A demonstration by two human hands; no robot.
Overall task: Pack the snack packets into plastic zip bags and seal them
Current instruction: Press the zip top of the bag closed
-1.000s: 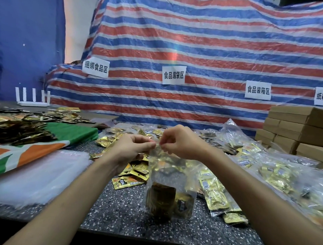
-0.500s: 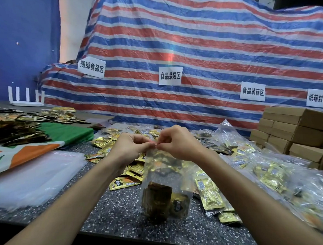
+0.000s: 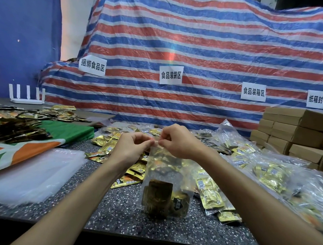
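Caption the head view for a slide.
Left hand and right hand pinch the top of a clear plastic zip bag holding gold foil snack packets.

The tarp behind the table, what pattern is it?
The tarp has red, blue and white stripes, clearest in the head view.

We look through a single wide-angle camera on the head, facing forward and down over the desk (image 3: 106,208), close above our left hand (image 3: 130,148) and right hand (image 3: 178,143), with the striped tarp (image 3: 196,41) straight ahead behind it.
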